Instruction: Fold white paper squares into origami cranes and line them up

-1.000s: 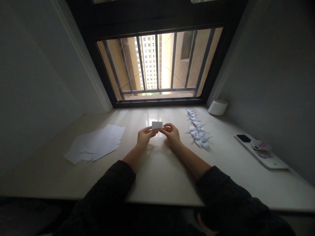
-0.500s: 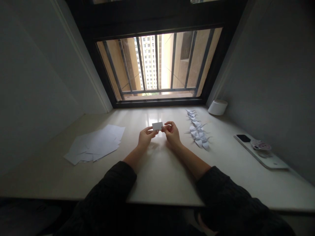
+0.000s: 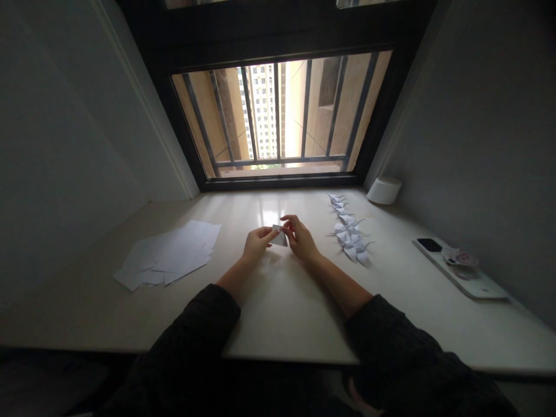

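Note:
A small folded piece of paper [image 3: 280, 238] is held just above the sill, between my two hands. My left hand [image 3: 257, 241] pinches its left side, thumb on top. On the other side, the thumb and fingers of my right hand [image 3: 300, 237] close on the paper's upper right part. Fingertips hide some of its edges, and a crease line shows on its face. Several folded paper cranes [image 3: 348, 231] stand in a row to the right of my right hand. Left of my left hand lies a loose spread of white paper sheets [image 3: 174, 252].
A phone [image 3: 460, 269] with a round decorated grip lies at the right by the wall. Near the window's right corner sits a white rounded object [image 3: 384, 190]. The barred window [image 3: 278, 184] closes off the far side, and the pale sill [image 3: 286, 324] ends at a front edge.
The paper has turned from a flat, upright-looking rectangle to a tilted, smaller, creased shape, slightly lower. My right hand's fingers have moved left over it.

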Demonstrator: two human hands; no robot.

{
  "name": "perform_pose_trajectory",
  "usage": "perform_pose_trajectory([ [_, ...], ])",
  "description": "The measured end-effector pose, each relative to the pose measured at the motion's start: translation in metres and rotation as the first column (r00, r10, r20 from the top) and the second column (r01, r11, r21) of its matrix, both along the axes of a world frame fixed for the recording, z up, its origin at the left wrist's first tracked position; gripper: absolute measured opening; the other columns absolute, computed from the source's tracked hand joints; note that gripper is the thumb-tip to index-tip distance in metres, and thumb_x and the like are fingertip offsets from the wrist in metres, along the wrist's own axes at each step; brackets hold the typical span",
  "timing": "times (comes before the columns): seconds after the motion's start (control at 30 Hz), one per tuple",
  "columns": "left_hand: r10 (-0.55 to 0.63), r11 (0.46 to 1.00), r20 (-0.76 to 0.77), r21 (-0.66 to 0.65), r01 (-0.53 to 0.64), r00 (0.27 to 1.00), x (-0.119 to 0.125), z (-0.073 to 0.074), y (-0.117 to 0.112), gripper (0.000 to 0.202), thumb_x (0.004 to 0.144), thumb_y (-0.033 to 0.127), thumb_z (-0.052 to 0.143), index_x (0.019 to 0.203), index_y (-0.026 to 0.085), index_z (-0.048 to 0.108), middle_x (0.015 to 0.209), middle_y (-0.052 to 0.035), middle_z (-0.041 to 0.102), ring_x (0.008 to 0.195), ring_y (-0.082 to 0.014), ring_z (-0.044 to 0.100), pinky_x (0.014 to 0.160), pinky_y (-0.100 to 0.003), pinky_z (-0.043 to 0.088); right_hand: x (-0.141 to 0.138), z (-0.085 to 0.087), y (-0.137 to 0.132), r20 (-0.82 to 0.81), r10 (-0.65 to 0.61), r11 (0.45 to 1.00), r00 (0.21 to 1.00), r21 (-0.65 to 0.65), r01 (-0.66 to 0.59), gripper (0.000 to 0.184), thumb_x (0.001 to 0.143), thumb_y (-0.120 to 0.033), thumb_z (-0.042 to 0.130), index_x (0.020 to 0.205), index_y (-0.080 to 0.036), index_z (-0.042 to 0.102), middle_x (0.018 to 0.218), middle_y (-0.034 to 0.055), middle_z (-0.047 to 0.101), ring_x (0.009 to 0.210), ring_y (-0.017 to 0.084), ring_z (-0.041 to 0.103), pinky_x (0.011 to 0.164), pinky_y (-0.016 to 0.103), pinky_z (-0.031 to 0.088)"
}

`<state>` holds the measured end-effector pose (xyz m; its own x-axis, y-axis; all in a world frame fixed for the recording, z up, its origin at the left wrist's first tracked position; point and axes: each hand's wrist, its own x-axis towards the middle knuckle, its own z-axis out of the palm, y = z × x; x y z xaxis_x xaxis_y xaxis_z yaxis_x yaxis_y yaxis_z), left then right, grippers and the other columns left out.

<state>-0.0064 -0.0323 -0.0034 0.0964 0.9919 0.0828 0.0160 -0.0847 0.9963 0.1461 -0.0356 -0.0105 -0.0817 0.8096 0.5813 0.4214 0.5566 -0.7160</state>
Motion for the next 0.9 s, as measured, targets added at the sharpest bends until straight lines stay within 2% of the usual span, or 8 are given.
perform_pose_trajectory([
  [0.13,0.111,0.991,0.141,-0.089,-0.099,0.984,-0.0016,-0.0014,0.0052,0.034,0.059,0.041,0.076,0.081,0.016,0.071,0.077,-0.006,0.067,0.068,-0.0145,0.059,0.059,-0.023,0.043,-0.0025,0.0016,-0.0017,-0.11,0.081,0.996,0.991,-0.022,-0.084,0.024,0.083,-0.033,0.053,0.106,-0.027,0.055,0.083,0.0016,0.062,0.073,0.017,0.057,0.072,0.032,0.046],
  [0.27,0.183,0.97,0.264,-0.203,-0.131,0.947,-0.0015,-0.0002,0.0078,0.037,0.057,0.04,0.076,0.083,0.014,0.069,0.075,-0.006,0.066,0.068,-0.0138,0.06,0.064,-0.025,0.044,-0.0014,0.0024,-0.0016,-0.089,0.131,0.991,0.987,-0.012,-0.133,0.03,0.068,-0.036,0.071,0.096,-0.027,0.063,0.09,0.0032,0.065,0.077,0.019,0.057,0.075,0.035,0.046],
  [0.43,0.191,0.965,0.278,-0.231,-0.128,0.941,-0.0007,0.0028,0.0057,0.037,0.056,0.04,0.077,0.081,0.014,0.07,0.074,-0.0058,0.065,0.068,-0.0138,0.06,0.066,-0.025,0.044,0.0003,0.0001,0.0,-0.165,0.115,0.993,0.98,-0.021,-0.12,0.026,0.068,-0.035,0.072,0.093,-0.028,0.068,0.09,0.0029,0.067,0.075,0.018,0.057,0.073,0.034,0.046],
  [0.7,0.167,0.974,0.265,-0.191,-0.118,0.95,-0.0023,0.001,0.0067,0.035,0.06,0.039,0.075,0.083,0.014,0.068,0.078,-0.0058,0.066,0.069,-0.0131,0.06,0.066,-0.025,0.046,-0.0024,-0.0001,0.0004,-0.251,0.056,0.992,0.966,-0.097,-0.083,0.025,0.064,-0.038,0.073,0.087,-0.028,0.072,0.081,0.0013,0.071,0.071,0.018,0.06,0.071,0.033,0.046],
  [0.77,0.172,0.979,0.242,-0.147,-0.139,0.955,-0.0021,0.0012,0.0063,0.042,0.061,0.038,0.075,0.094,0.015,0.066,0.08,-0.0058,0.067,0.069,-0.0139,0.061,0.065,-0.025,0.047,-0.0023,-0.0003,0.0015,-0.293,0.047,0.987,0.955,-0.132,-0.09,0.025,0.063,-0.039,0.074,0.085,-0.027,0.073,0.077,0.0018,0.072,0.07,0.018,0.062,0.072,0.033,0.046],
  [0.83,0.172,0.983,0.207,-0.091,-0.156,0.963,-0.0017,0.003,0.0048,0.057,0.062,0.038,0.076,0.112,0.019,0.058,0.082,-0.0055,0.068,0.07,-0.0157,0.063,0.063,-0.026,0.048,-0.0018,-0.0007,0.0031,-0.357,0.043,0.977,0.933,-0.181,-0.115,0.026,0.062,-0.04,0.075,0.084,-0.025,0.074,0.078,0.0031,0.072,0.07,0.018,0.063,0.072,0.033,0.047],
  [0.9,0.131,0.991,0.154,-0.013,-0.131,0.979,-0.0011,0.0059,0.0024,0.063,0.065,0.042,0.073,0.121,0.022,0.052,0.083,-0.0057,0.069,0.072,-0.0178,0.066,0.062,-0.026,0.048,-0.0012,-0.0007,0.005,-0.438,0.028,0.964,0.899,-0.227,-0.14,0.029,0.061,-0.041,0.075,0.083,-0.023,0.074,0.081,0.0043,0.073,0.071,0.018,0.063,0.07,0.033,0.048],
])
